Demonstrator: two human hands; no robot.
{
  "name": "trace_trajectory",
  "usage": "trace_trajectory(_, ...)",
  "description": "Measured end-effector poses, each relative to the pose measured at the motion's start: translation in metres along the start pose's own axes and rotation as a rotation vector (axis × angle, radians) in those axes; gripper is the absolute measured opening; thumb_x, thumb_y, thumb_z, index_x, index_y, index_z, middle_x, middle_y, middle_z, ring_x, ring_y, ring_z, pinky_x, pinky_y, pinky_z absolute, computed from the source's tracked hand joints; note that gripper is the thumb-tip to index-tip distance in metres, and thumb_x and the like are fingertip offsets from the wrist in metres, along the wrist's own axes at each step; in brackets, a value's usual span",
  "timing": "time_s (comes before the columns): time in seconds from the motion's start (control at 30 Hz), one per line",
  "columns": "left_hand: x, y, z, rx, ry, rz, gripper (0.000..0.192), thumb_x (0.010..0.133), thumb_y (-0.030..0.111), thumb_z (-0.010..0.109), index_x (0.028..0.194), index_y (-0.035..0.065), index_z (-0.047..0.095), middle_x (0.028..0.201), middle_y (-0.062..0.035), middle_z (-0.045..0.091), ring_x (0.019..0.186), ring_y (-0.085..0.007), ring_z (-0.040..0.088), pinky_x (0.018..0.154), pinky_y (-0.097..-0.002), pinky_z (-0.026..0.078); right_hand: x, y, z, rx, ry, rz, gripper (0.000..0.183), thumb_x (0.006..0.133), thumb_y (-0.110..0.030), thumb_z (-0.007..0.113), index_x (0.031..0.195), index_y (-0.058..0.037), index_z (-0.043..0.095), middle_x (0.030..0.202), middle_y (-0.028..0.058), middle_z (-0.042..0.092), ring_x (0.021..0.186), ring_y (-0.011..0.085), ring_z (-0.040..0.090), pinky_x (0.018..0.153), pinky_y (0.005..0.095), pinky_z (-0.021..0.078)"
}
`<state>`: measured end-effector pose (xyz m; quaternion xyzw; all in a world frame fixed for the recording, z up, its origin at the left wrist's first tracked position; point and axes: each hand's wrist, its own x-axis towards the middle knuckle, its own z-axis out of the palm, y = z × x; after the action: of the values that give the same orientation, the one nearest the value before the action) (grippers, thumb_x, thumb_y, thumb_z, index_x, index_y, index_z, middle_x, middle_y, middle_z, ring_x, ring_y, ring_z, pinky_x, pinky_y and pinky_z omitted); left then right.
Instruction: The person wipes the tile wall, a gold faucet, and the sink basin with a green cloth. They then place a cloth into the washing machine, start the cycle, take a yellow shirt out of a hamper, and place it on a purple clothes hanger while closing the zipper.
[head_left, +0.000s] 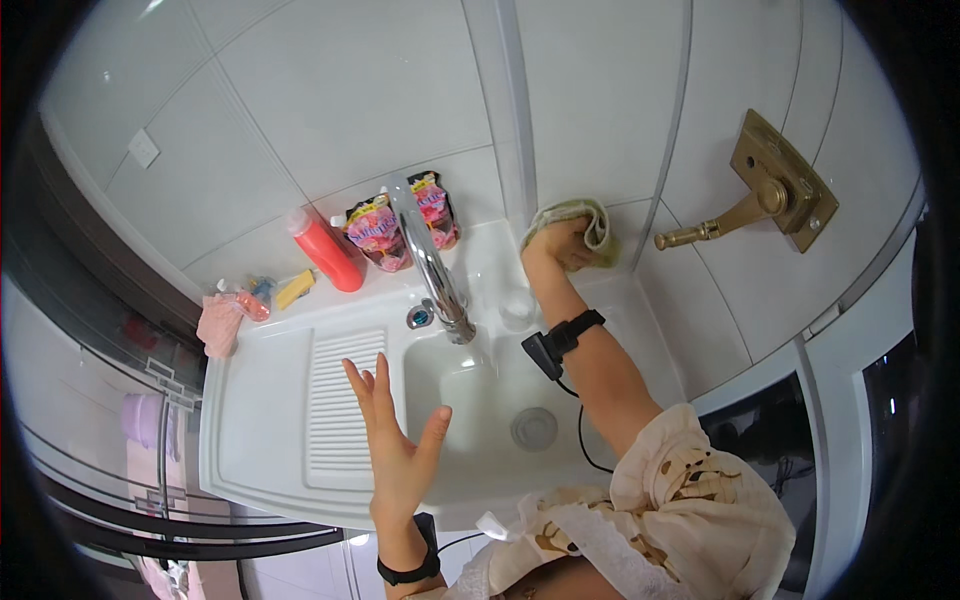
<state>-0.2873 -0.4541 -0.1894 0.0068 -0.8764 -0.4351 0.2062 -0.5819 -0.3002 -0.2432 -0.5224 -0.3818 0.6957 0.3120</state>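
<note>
My right hand (566, 244) holds a folded green and white cloth (574, 214) against the wall tiles, just above the back right rim of the white laundry sink (255, 420). The cloth covers part of the fingers. My left hand (401, 442) hovers over the sink between the ribbed washboard (345, 405) and the basin (450, 390). Its fingers are spread and it holds nothing. A chrome faucet (431, 262) rises from the sink's back ledge between the two hands. A grey round drain cover (534, 429) lies at the basin's bottom.
Along the back ledge stand a red bottle (326, 251), two pink refill pouches (379, 232) (435, 210), a yellow bar (295, 289) and a pink cloth (220, 324). A clear round container (517, 307) sits behind the basin. A brass lever handle (720, 217) juts out at right.
</note>
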Motion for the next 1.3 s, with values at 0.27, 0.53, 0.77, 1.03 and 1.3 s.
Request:
trace_trajectory(0.27,-0.010,-0.008,-0.009,-0.037,0.039,-0.023,0.075,0.075,0.013,0.065,0.137,0.0128,0.023,0.144,-0.0158,-0.004,0.131,-0.0311,0.015,0.100,-0.0471,0.023,-0.059,-0.078,0.022,-0.066,-0.216,-1.119,0.098,0.072,-0.046,0.060,0.137,-0.0034,0.001,0.142,0.0212,-0.003,0.131,0.0386,-0.006,0.100,0.0570,-0.0037)
trace_trajectory(0.53,0.000,-0.011,-0.003,-0.072,0.023,-0.013,0.076,0.074,0.011,0.065,0.137,0.0117,0.023,0.144,-0.0166,-0.004,0.131,-0.0322,0.015,0.100,-0.0474,0.024,-0.078,-0.147,0.017,-0.245,-0.117,-1.743,0.072,0.068,-0.028,0.066,0.125,0.0005,0.032,0.137,0.0273,0.015,0.126,0.0501,0.002,0.093,0.0673,0.0074)
trace_trajectory(0.77,0.008,-0.018,0.002,0.014,0.017,0.016,0.076,0.075,0.019,0.066,0.135,0.0058,0.023,0.142,-0.0246,-0.002,0.126,-0.0444,0.020,0.098,-0.0449,0.027,-0.023,-0.053,-0.003,-0.326,-0.213,-1.789,0.052,0.066,-0.018,0.064,0.109,0.0013,0.042,0.131,0.0287,0.023,0.125,0.0527,0.007,0.091,0.0687,0.0080)
trace_trajectory(1.03,0.000,-0.019,-0.003,0.009,0.009,-0.037,0.075,0.075,0.017,0.066,0.136,0.0080,0.023,0.142,-0.0238,-0.002,0.127,-0.0433,0.019,0.099,-0.0447,0.027,0.022,0.013,-0.013,-0.413,-0.239,-1.767,0.046,0.068,-0.020,0.063,0.100,0.0054,0.043,0.125,0.0279,0.026,0.124,0.0540,0.008,0.088,0.0719,0.0074)
trace_trajectory(1.3,-0.015,-0.021,-0.014,-0.042,0.018,-0.050,0.074,0.076,0.015,0.066,0.137,0.0141,0.023,0.144,-0.0154,-0.005,0.131,-0.0325,0.014,0.100,-0.0492,0.023,0.041,0.054,-0.035,-0.478,-0.331,-1.731,0.055,0.070,-0.020,0.062,0.108,0.0115,0.039,0.126,0.0314,0.023,0.123,0.0553,0.004,0.090,0.0712,0.0059)
